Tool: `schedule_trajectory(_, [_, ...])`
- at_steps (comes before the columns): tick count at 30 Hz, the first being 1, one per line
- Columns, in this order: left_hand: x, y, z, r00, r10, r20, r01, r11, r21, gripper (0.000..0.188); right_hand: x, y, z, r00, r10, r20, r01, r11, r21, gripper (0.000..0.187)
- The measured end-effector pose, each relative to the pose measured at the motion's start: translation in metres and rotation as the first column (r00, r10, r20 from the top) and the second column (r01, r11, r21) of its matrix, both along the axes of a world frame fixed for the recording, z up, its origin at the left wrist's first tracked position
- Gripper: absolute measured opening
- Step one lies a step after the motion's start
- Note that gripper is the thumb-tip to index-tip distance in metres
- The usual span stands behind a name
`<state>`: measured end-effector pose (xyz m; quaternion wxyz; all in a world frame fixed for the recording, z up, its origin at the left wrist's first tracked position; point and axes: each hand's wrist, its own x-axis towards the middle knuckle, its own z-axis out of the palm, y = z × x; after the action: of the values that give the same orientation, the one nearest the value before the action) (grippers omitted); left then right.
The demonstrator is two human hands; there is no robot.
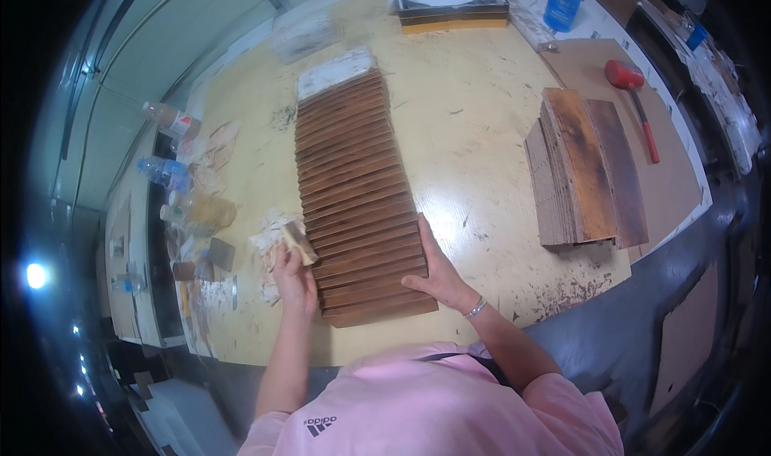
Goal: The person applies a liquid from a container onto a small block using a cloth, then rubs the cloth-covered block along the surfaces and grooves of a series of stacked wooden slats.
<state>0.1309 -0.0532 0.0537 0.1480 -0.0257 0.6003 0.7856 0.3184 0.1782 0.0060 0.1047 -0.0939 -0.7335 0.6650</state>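
Observation:
A long row of brown wooden strips [353,191] lies down the middle of the table, their edges forming ridges. At its near left side, my left hand [295,281] is closed on a yellowish block with a brown face [302,244], perhaps a sponge; its kind is not clear. The block is close to the strips' left ends; whether they touch, I cannot tell. My right hand [442,276] lies against the near right side of the row, thumb over the top and fingers stretched along the edge. Crumpled white paper or cloth [269,235] lies beside my left hand.
Stacked boards [580,167] stand at the right, near a red mallet [630,82]. Several bottles [165,172] and small blocks [221,253] line the left edge. A white slab [336,70] touches the row's far end. Behind are a shallow tray [454,18] and blue canister [565,2].

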Motion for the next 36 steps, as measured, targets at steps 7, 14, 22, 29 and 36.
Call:
schedule_trajectory(7, [-0.006,0.024,0.024,0.874,-0.314,-0.369,0.026,0.791,-0.612,0.041,0.014,0.007,0.012,0.993,-0.002,0.114,0.003,1.0,-0.004,0.132])
schedule_trajectory(14, [0.029,0.146,0.05,0.093,-0.86,-0.502,-0.011,0.503,-0.864,0.038,0.043,0.0,0.017,0.969,0.034,0.246,-0.132,0.91,0.394,0.139])
schedule_trajectory(22, [0.009,0.105,0.048,0.152,-0.863,-0.481,-0.155,0.46,-0.874,0.041,0.038,-0.004,0.018,0.967,-0.018,0.254,-0.104,0.883,0.458,0.133])
schedule_trajectory(29, [0.005,0.13,0.047,0.088,-0.873,-0.479,-0.228,0.451,-0.863,0.035,0.036,-0.002,0.031,0.954,-0.01,0.298,-0.134,0.88,0.456,0.127])
schedule_trajectory(36, [0.001,0.139,0.039,0.048,-0.875,-0.482,-0.252,0.456,-0.854,0.036,0.036,-0.004,0.02,0.967,-0.034,0.252,-0.092,0.876,0.474,0.132])
